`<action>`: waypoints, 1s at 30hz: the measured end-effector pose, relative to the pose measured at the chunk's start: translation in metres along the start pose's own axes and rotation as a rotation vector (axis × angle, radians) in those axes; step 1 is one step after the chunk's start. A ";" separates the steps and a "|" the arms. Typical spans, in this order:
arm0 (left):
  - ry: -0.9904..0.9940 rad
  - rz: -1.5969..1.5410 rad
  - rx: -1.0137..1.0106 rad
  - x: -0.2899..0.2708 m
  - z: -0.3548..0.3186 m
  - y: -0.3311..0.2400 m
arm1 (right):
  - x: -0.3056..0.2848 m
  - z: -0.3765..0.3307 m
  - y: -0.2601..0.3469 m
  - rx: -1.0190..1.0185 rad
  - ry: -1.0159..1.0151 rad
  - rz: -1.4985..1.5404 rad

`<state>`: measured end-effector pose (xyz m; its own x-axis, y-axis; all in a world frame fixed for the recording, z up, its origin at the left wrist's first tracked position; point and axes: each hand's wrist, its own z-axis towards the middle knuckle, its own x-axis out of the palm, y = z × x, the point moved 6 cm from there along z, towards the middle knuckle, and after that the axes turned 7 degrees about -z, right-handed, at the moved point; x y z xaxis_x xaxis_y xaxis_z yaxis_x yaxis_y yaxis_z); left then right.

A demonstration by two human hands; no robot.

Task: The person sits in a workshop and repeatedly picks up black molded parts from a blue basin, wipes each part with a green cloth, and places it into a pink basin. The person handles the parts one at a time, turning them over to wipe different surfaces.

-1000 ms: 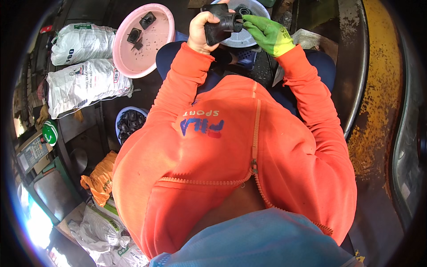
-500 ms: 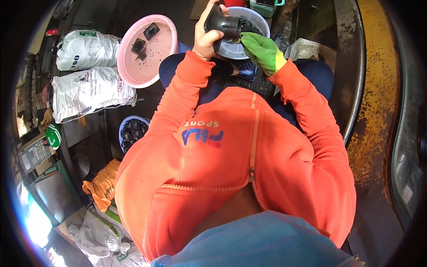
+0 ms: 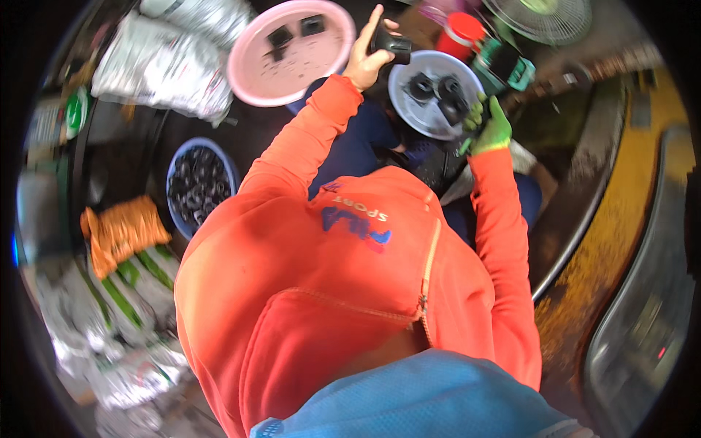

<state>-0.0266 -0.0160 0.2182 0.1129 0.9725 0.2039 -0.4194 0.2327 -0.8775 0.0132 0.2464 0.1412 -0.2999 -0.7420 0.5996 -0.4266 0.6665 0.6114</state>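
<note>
Left hand (image 3: pixel 363 62), bare: grip clenched round one black moulded part (image 3: pixel 396 50), the end facing the right hand projecting past the fingers; index finger raised. Position of part: in the air, between the pink basin and the round pale-blue basin.

Right hand (image 3: pixel 492 128), green-gloved: fingers half curled, just beside the right rim of the pale-blue basin. A dark patch shows at the fingers; blur prevents telling whether the grip is released or grasping something.

Pale-blue basin (image 3: pixel 409 115): in front of the person, between the hands; contains a small group of black pieces (image 3: pixel 453 109).

Pink basin (image 3: pixel 307 69): to the left of it; contains a few black pieces (image 3: pixel 280 36) and scattered dark crumbs.

Oval blue basin (image 3: pixel 233 174): at the person's left side; heaped with small black pieces (image 3: pixel 196 182).

Progress, as judged: one part in hand, not yet set down; few pieces in the two forward basins, many in the side one. Which basin holds finished pieces and which holds those left cannot be told.

Surroundings: white sacks (image 3: pixel 164 69), far left; orange bag (image 3: pixel 128 228), below the oval basin; red container (image 3: pixel 461 35) and green box (image 3: pixel 504 62), beyond the pale-blue basin; fan (image 3: pixel 544 14), upper right.
</note>
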 end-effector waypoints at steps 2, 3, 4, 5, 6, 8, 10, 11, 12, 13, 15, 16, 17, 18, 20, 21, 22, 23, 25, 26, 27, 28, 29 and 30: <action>-0.200 -0.300 -0.090 -0.047 -0.004 -0.004 | 0.000 0.009 -0.012 0.055 0.045 -0.130; -0.306 -0.627 -0.158 -0.071 -0.010 -0.005 | 0.001 0.011 -0.017 0.077 0.084 -0.131; -0.431 -0.613 -0.179 -0.101 -0.018 -0.010 | 0.004 0.012 -0.020 0.076 0.141 -0.158; -0.492 -0.628 -0.146 -0.129 -0.026 -0.018 | 0.001 0.013 -0.019 0.033 0.106 -0.238; -0.599 -0.616 -0.114 -0.158 -0.040 -0.023 | 0.001 0.013 -0.019 0.046 0.130 -0.266; -0.830 -0.424 -0.184 -0.217 -0.082 -0.025 | -0.009 0.016 -0.017 0.043 0.058 -0.301; -1.030 -0.222 -0.301 -0.264 -0.142 -0.010 | -0.016 0.021 -0.017 0.094 0.094 -0.302; -1.129 -0.155 -0.357 -0.287 -0.178 0.001 | -0.018 0.023 -0.019 0.132 0.142 -0.324; -1.201 -0.061 -0.412 -0.304 -0.218 0.016 | -0.022 0.028 -0.020 0.109 0.137 -0.384; -1.337 -0.131 -0.402 -0.318 -0.262 0.035 | -0.026 0.031 -0.021 0.116 0.141 -0.431; -1.759 -0.002 -0.559 -0.340 -0.366 0.070 | -0.035 0.037 -0.027 0.133 0.078 -0.505; -1.734 0.223 -0.898 -0.350 -0.414 0.082 | -0.037 0.037 -0.032 0.169 0.084 -0.495; -1.745 0.256 -1.198 -0.355 -0.460 0.095 | -0.038 0.038 -0.036 0.196 0.080 -0.479; -1.766 0.295 -1.358 -0.357 -0.497 0.104 | -0.043 0.037 -0.038 0.219 0.014 -0.524; -1.846 0.264 -1.425 -0.358 -0.553 0.107 | -0.052 0.036 -0.040 0.259 -0.088 -0.538; -1.895 0.246 -1.404 -0.360 -0.569 0.102 | -0.055 0.036 -0.040 0.284 -0.111 -0.521; -1.945 0.233 -1.353 -0.368 -0.577 0.093 | -0.058 0.036 -0.039 0.277 -0.117 -0.563; -1.993 0.224 -1.293 -0.377 -0.582 0.080 | -0.061 0.036 -0.038 0.292 -0.111 -0.561; -2.072 0.215 -1.145 -0.403 -0.581 0.044 | -0.068 0.038 -0.037 0.315 -0.128 -0.514; -2.102 0.210 -1.070 -0.419 -0.576 0.025 | -0.071 0.039 -0.035 0.315 -0.120 -0.504; -2.122 0.201 -0.999 -0.435 -0.570 0.007 | -0.072 0.039 -0.035 0.325 -0.092 -0.509; -2.132 0.189 -0.938 -0.450 -0.564 -0.009 | -0.074 0.038 -0.034 0.321 -0.094 -0.499; -2.138 0.175 -0.892 -0.465 -0.557 -0.024 | -0.074 0.036 -0.034 0.318 -0.077 -0.465; -2.140 0.159 -0.858 -0.478 -0.550 -0.036 | -0.074 0.034 -0.035 0.317 -0.074 -0.507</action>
<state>0.4302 -0.4962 -0.0869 -0.8899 -0.2773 -0.3621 0.0828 0.6826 -0.7260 0.0213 0.2757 0.0582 -0.0466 -0.9723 0.2291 -0.7622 0.1828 0.6210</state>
